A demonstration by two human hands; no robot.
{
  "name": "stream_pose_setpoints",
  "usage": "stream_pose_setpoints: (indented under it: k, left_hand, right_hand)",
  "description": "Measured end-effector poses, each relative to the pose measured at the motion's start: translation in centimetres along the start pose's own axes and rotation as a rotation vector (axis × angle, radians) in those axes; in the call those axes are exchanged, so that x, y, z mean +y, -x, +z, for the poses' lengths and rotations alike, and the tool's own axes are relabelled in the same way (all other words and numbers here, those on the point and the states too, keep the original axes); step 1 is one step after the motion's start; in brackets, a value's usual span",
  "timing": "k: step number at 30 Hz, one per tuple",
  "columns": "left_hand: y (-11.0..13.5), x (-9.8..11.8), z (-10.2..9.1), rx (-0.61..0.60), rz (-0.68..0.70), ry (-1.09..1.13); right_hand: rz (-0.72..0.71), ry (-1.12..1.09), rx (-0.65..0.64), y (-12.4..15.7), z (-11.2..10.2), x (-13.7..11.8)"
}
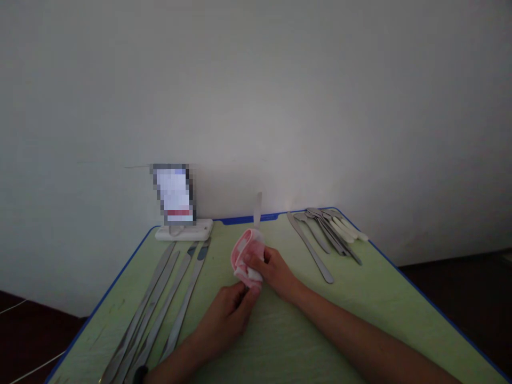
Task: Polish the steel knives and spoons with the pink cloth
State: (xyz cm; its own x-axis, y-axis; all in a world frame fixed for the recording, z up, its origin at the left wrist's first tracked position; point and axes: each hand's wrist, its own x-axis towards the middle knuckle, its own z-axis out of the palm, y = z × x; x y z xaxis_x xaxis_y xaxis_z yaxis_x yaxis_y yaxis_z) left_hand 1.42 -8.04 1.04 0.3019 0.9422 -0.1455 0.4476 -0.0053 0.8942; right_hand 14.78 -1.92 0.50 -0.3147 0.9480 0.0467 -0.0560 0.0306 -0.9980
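A pink and white cloth is wrapped around the middle of a table knife, whose blade sticks up above it toward the wall. My right hand is closed on the cloth, thumb across its front. Lower down, my left hand pinches the knife at its handle end, just under the cloth; the handle itself is mostly hidden by the fingers and cloth. Both hands are close together over the middle of the table.
Several table knives lie lengthwise at the left of the green table. At the right rest a single knife and a pile of spoons and other cutlery, some white-handled. A blurred-out phone stands on a white base by the wall.
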Motion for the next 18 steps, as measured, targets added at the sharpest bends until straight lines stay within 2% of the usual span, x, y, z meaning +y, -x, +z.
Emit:
stream_pose_setpoints:
  k: [12,18]
  left_hand:
    - [-0.06,-0.39,0.29,-0.038,-0.049,0.083]
    - [0.03,-0.79,0.36,-0.049,-0.001,0.114]
  right_hand:
    - [0.030,0.033,0.003,-0.07,-0.04,-0.01]
    - [0.028,0.029,0.006,-0.09,-0.04,0.11]
